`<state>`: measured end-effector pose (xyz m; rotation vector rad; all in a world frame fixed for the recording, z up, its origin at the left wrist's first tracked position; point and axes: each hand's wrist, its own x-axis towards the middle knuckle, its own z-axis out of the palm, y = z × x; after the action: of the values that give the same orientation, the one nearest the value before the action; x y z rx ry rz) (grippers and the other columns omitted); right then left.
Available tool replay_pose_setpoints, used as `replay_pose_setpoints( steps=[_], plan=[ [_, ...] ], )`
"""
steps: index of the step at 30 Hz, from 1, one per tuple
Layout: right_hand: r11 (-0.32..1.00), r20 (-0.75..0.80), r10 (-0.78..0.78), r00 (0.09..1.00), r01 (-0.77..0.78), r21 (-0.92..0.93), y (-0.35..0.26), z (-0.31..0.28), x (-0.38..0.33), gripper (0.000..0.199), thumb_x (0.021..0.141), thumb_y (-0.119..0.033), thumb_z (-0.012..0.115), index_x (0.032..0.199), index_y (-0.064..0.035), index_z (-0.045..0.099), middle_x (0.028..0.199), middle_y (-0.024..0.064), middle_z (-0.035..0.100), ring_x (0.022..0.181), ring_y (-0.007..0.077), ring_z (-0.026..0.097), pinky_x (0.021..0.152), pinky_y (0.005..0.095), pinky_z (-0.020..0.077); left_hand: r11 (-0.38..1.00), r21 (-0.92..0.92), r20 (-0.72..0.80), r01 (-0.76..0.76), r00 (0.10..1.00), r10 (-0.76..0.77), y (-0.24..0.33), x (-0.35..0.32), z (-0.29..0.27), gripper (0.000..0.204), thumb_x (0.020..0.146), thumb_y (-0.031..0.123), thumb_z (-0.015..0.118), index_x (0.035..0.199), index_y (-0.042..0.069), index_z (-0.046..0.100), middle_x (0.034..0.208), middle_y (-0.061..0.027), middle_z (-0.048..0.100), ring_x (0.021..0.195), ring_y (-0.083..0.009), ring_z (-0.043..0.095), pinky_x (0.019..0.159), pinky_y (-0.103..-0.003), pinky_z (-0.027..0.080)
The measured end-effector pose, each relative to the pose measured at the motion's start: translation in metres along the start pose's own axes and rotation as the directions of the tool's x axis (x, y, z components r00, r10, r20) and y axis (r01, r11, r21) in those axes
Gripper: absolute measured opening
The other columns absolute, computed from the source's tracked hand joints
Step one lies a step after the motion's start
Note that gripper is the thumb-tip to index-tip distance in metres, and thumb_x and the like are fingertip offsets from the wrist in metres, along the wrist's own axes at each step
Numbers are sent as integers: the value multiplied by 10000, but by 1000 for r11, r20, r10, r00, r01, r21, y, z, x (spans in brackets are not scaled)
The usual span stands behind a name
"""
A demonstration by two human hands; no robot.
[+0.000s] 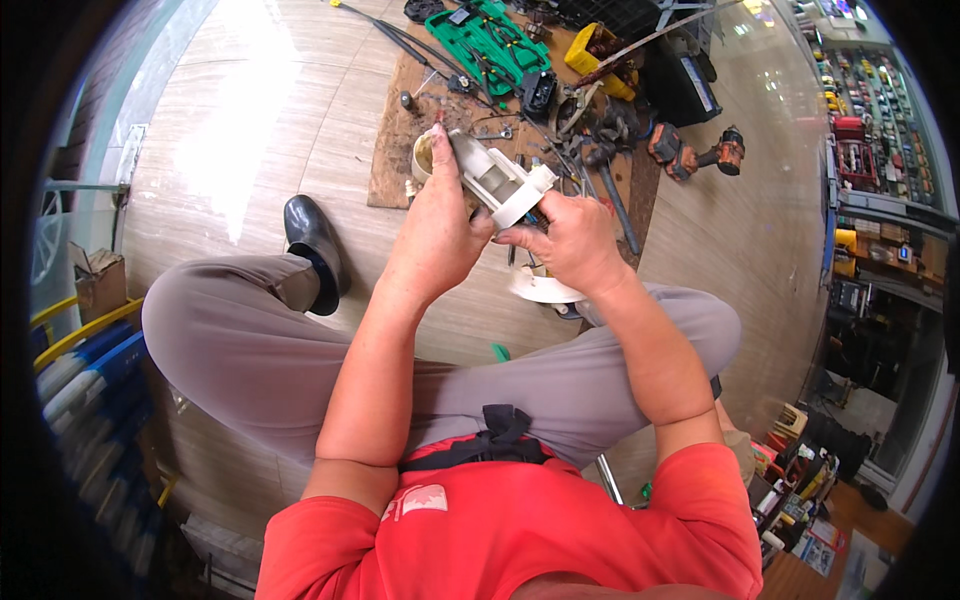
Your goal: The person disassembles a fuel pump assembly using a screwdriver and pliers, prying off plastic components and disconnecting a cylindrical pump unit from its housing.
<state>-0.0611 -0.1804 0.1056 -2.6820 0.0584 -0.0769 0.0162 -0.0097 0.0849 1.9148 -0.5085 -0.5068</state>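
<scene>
Left hand (440, 235): reached forward, elbow bent, forearm slanting up and a little to the right, back of the hand uppermost; right hand (580, 240): reached forward likewise, forearm slanting up and to the left, knuckles uppermost; both close together, ahead of spread knees in grey trousers (250, 310)

Wooden board (388, 175): on the floor past the knees, near edge about level with the hands in view; crowded beyond them with loose tools, a green tool case (485, 50) and a yellow bin (610, 78) at the far side; hammer (618, 210) just beyond the right hand; orange-and-black power tool (682, 162) by the right edge

Tiled floor (300, 110): wide open room to the left, past a black shoe (308, 232); narrower bare strip to the right

White plastic housing (512, 198): held tilted between both hands; left fingers curled round its left part, one digit stretched along the ring-shaped end; right thumb and fingers closed on the right-hand end; second white curved piece (540, 288) below the right hand, partly hidden by it
</scene>
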Motion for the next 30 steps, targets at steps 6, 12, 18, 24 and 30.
replay_pose_setpoints(
  steps=[6,12,18,24,30],
  plan=[
    [995,29,-75,997,77,-56,8,-2,-3,465,746,-481,761,644,-59,593,589,140,603,578,371,621,539,440,482,997,38,-17,-64,998,65,1,-3,3,938,828,12,633,1515,-75,1,1259,-350,548,1175,-451,565,980,-432,455],
    [948,49,-162,986,169,-270,8,-14,-11,436,772,-501,717,668,-94,600,611,77,633,599,279,641,625,404,458,997,74,61,27,998,-32,5,-5,5,941,829,34,636,1515,-72,1,1245,-339,565,1191,-425,568,983,-430,459],
    [889,176,-197,964,252,-382,19,-25,-12,415,789,-514,681,721,-111,605,637,47,654,616,246,649,664,378,439,973,168,207,160,959,-193,1,1,-10,769,813,98,676,1457,-94,302,1295,-300,554,1217,-394,556,1014,-392,449],
    [855,208,-279,937,341,-391,9,-16,-11,383,766,-493,700,719,-131,587,603,37,626,605,218,647,655,361,438,1000,17,6,8,1000,-8,-13,0,-3,711,771,118,723,1407,-42,446,1496,-257,354,1374,-361,396,1095,-379,369],
    [853,137,-317,939,345,-391,13,-5,-19,364,737,-480,711,703,-147,568,575,22,595,582,212,629,648,354,435,996,-3,1,91,996,-91,-16,-7,3,648,752,129,765,1342,-12,539,1409,-206,460,1275,-307,499,1038,-363,420]
  ],
)
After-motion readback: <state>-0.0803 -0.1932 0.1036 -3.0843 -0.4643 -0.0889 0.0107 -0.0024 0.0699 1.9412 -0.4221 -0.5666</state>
